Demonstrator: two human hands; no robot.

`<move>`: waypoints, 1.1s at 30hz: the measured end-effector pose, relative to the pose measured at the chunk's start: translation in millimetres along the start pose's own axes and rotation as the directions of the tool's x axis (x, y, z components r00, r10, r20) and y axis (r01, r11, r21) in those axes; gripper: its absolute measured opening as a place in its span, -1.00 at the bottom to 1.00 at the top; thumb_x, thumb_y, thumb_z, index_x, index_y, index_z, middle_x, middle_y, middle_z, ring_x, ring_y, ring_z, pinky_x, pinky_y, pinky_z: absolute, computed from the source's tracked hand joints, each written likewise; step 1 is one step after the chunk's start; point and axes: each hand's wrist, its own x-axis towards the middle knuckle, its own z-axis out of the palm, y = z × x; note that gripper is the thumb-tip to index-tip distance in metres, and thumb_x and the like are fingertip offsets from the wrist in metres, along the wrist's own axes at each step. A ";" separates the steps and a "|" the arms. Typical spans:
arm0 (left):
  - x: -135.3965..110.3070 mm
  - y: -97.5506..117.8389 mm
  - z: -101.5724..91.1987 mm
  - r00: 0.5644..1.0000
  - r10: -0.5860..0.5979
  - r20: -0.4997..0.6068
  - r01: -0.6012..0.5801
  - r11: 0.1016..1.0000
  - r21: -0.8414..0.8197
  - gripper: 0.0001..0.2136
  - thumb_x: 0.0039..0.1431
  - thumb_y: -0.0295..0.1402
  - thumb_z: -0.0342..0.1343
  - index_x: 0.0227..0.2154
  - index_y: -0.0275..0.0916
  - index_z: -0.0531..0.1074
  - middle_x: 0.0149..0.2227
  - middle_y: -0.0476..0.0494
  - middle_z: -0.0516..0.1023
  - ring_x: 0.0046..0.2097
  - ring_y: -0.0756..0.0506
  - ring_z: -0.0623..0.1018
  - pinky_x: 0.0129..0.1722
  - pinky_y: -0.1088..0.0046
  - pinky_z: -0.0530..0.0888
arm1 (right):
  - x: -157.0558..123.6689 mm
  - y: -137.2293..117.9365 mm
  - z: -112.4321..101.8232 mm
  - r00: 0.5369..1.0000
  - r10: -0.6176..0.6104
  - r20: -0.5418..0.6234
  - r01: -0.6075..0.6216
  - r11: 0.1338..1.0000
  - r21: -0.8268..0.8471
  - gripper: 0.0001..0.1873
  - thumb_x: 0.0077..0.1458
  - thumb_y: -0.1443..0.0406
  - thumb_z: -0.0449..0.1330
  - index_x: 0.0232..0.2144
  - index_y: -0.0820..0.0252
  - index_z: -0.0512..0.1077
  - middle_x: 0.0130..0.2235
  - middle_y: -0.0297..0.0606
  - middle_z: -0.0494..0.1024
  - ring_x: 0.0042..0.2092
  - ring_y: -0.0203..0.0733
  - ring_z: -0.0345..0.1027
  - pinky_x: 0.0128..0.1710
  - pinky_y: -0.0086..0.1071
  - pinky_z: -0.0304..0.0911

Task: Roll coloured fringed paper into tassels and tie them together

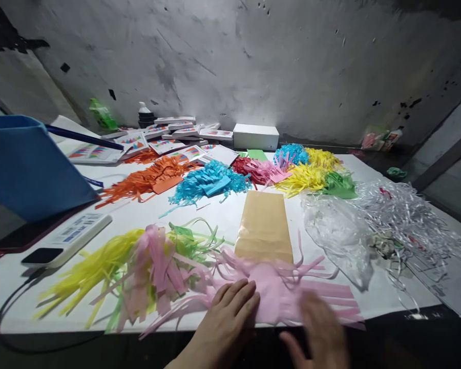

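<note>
Rough grey wall (207, 56), scuffed and flecked with dark patches, rises behind a counter (223, 212) with a smooth white surface. At far left stands a flat-sided blue container (34, 164). Across the near left spreads a loose heap of thin yellow strips (96, 266), mixed with pink and green. Beside it, at the counter's near edge, lies a soft pink fringed sheet (269, 292), its solid middle branching into narrow strips. On the right, a tangle of shiny silver strands (403, 215) adjoins a crumpled clear plastic bag (334, 230). Behind the pink sheet lies a glossy brown rectangle (265, 220), strips overlapping its near edge. Left hand (230, 310): palm down on the pink sheet, fingers extended close together, flat and gripping nothing. Right hand (322, 328): blurred, at the sheet's right part, thumb spread from the fingers in an open posture; contact cannot be judged. Farther back are crinkled orange (149, 177) and blue bundles (211, 179). Smaller still are a rounded white device (69, 241) with a dark glossy window and a plain white box (255, 136) against the wall.
</note>
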 end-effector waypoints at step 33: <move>9.2 -4.7 -27.3 0.913 -0.381 0.147 0.402 0.899 -0.173 -0.79 0.31 -0.54 -0.07 -0.30 -0.20 0.44 -0.29 -0.12 0.58 -0.30 -0.12 0.58 -0.34 0.45 0.42 | 35.4 -30.3 20.9 0.965 0.218 0.144 -0.258 0.884 0.390 -0.86 0.32 0.39 0.09 -0.18 0.15 0.44 -0.38 -0.31 0.59 -0.27 -0.15 0.48 -0.10 -0.18 0.21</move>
